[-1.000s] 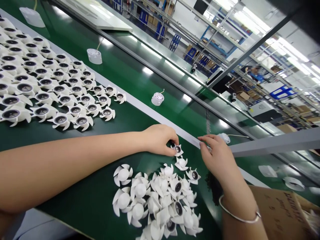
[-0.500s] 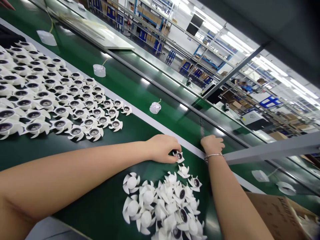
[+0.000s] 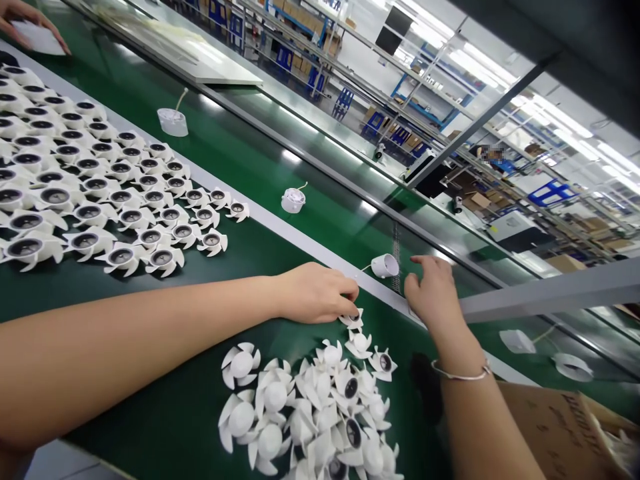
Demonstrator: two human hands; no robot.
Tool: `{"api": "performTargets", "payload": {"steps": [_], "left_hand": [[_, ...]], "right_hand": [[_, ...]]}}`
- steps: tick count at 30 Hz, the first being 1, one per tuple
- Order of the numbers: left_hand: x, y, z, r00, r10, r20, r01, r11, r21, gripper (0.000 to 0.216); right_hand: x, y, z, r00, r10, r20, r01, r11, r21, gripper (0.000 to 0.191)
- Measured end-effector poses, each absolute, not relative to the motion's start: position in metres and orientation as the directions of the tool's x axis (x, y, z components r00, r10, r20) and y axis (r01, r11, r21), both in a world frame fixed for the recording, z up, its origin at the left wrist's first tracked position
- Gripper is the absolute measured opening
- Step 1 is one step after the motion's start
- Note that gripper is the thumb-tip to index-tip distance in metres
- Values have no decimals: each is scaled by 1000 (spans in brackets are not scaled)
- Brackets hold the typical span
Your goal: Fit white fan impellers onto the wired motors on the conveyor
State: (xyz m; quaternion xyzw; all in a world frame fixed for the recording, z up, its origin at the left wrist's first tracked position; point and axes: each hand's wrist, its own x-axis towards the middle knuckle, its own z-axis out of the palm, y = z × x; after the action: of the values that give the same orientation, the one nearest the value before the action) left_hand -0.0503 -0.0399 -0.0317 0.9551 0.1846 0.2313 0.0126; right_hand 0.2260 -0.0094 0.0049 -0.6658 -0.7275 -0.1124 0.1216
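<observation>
My left hand [image 3: 320, 293] reaches across the bench, thumb and fingers closed on a white fan impeller [image 3: 354, 321] with a dark hub. Directly below it lies a loose pile of white fan impellers [image 3: 320, 413], some hub up and some hub down. My right hand [image 3: 433, 291], with a bracelet at the wrist, is over the bench's light edge strip, forefinger stretched out and nothing visible in it. Just left of its fingertips, a white round fan housing [image 3: 385, 266] lies on its side on the green belt, its wire pointing left.
Rows of fan impellers [image 3: 90, 183] cover the bench at left. More housings [image 3: 293, 199] with wires stand along the belt [image 3: 235, 160]. Another person's hand [image 3: 35, 27] holds a white part at top left. A cardboard box [image 3: 545, 427] and a grey metal bar [image 3: 545, 293] are at right.
A housing now shows on the belt beside my right hand, whose fingers have opened away from it. Upstream housings have shifted left in view. Another person's hand has come onto a housing at top left.
</observation>
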Motion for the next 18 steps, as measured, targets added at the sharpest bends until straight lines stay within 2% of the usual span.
{"api": "performTargets", "payload": {"steps": [3,5,8,11,14,16,18], "left_hand": [[-50,-41,-30,855,320,409,330,-943,48,31],[-50,-41,-29,865,304,399,324,-946,20,33],[-50,-40,-27,874,278,398,303,-953,-2,29],[-50,-37,-25,872,276,404,307,-952,-14,25],[-52,-35,-24,878,310,365,331,-944,6,26],[-53,-35,-24,882,334,332,337,-940,50,29],[-56,-34,-24,876,348,333,330,-938,110,34]], "right_hand": [[218,-5,1,-308,902,303,946,323,-1,52],[211,0,-1,-446,865,232,893,447,50,63],[203,9,-5,-496,865,75,864,483,144,72],[199,13,-3,-456,889,39,883,446,150,65],[198,-1,10,-348,904,249,936,349,42,45],[198,-21,20,-180,896,405,957,254,-136,41],[197,-43,27,-36,910,414,905,205,-374,45]]}}
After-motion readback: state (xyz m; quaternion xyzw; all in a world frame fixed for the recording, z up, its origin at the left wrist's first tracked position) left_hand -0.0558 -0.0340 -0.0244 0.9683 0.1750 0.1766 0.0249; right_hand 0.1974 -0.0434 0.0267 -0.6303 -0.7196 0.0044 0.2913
